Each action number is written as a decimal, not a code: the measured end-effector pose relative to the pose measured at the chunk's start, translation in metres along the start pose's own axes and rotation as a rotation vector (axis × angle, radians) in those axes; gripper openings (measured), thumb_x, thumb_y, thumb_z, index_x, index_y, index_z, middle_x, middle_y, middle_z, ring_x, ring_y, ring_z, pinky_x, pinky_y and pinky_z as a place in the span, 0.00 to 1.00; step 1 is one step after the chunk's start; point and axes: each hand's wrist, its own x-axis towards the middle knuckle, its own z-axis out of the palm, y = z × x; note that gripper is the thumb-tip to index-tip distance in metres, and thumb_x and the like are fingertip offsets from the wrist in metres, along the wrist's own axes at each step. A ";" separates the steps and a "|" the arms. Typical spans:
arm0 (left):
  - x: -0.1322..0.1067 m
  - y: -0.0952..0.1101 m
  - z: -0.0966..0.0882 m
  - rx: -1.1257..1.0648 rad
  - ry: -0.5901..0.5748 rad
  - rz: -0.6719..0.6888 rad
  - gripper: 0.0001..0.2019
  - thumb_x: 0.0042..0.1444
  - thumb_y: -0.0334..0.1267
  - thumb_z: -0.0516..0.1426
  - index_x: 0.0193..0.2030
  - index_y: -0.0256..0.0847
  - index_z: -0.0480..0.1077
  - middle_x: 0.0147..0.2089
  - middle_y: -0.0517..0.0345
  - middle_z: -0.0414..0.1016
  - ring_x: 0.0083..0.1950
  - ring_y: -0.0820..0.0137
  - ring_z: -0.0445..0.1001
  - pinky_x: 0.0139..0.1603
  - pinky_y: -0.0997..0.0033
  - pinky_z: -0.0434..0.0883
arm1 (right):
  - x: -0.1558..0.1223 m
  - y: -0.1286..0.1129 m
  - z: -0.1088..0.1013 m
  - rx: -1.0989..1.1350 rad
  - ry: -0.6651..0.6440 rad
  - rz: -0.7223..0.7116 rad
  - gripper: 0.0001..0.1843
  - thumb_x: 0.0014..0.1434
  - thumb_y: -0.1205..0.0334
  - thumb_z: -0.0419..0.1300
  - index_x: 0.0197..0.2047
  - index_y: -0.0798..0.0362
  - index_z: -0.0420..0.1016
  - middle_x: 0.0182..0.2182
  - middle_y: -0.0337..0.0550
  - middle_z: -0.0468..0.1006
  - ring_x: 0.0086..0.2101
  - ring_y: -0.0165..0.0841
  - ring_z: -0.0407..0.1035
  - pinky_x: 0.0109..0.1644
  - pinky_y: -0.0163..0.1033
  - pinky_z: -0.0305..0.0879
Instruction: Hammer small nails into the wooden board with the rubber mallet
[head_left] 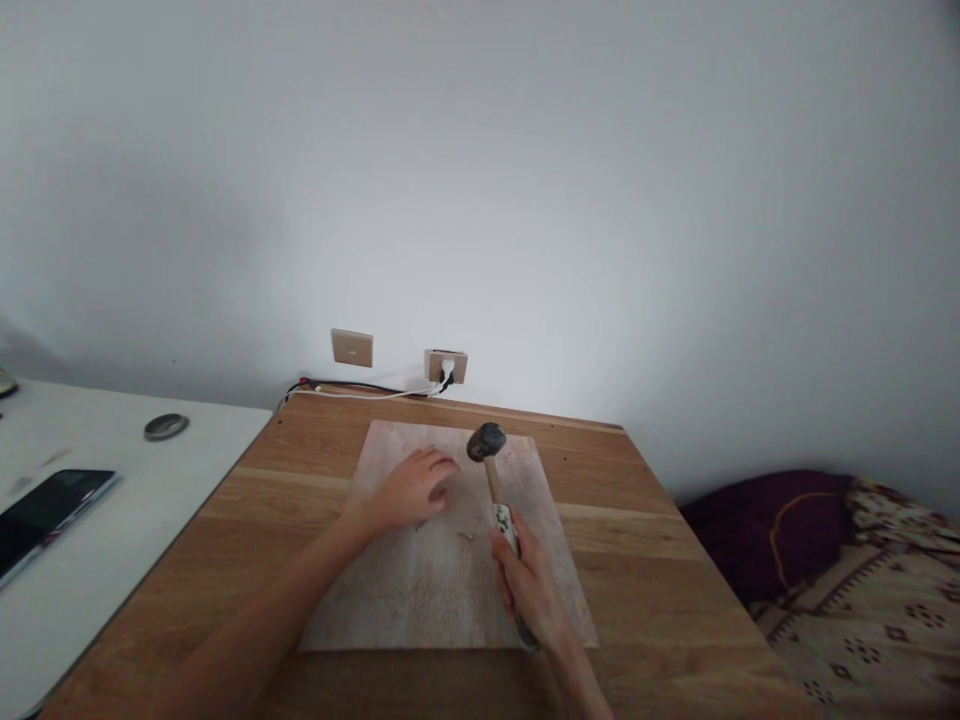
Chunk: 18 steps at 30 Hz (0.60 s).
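My right hand point(531, 588) is wrapped round the wooden handle of a hammer point(491, 470), whose dark head is raised over the far part of a pale square board point(420, 590). My left hand point(416, 488) rests on the board just left of the hammer head, fingers curled and pinched together; what they hold is too small to make out. A small nail or chip point(466, 536) lies on the board between the hands. The board lies on a wooden table point(660, 590).
A white table point(112, 560) adjoins on the left, with a dark phone point(45, 512) and a round metal lid point(166, 426). Wall sockets with a plugged charger point(445, 366) and cables sit behind the wooden table. A patterned cushion or bed point(855, 580) lies at the right.
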 end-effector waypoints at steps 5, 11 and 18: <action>-0.015 0.062 0.012 0.062 -0.175 0.261 0.07 0.62 0.27 0.63 0.41 0.44 0.77 0.38 0.52 0.83 0.45 0.58 0.81 0.55 0.59 0.74 | -0.015 0.010 -0.019 0.009 0.100 0.072 0.34 0.63 0.30 0.56 0.56 0.51 0.68 0.17 0.22 0.62 0.12 0.27 0.54 0.11 0.29 0.56; -0.006 0.057 0.011 0.050 -0.123 0.201 0.08 0.63 0.26 0.65 0.38 0.46 0.78 0.37 0.54 0.84 0.46 0.60 0.82 0.54 0.63 0.74 | -0.020 0.018 -0.020 0.049 0.110 0.053 0.36 0.64 0.30 0.58 0.59 0.53 0.69 0.17 0.24 0.63 0.12 0.27 0.55 0.11 0.30 0.55; 0.016 -0.035 -0.015 -0.005 0.203 -0.319 0.14 0.66 0.26 0.55 0.48 0.40 0.81 0.50 0.46 0.87 0.52 0.55 0.84 0.56 0.57 0.77 | -0.027 0.024 -0.008 0.074 0.019 0.051 0.42 0.66 0.29 0.57 0.67 0.55 0.65 0.14 0.20 0.58 0.12 0.27 0.51 0.10 0.28 0.52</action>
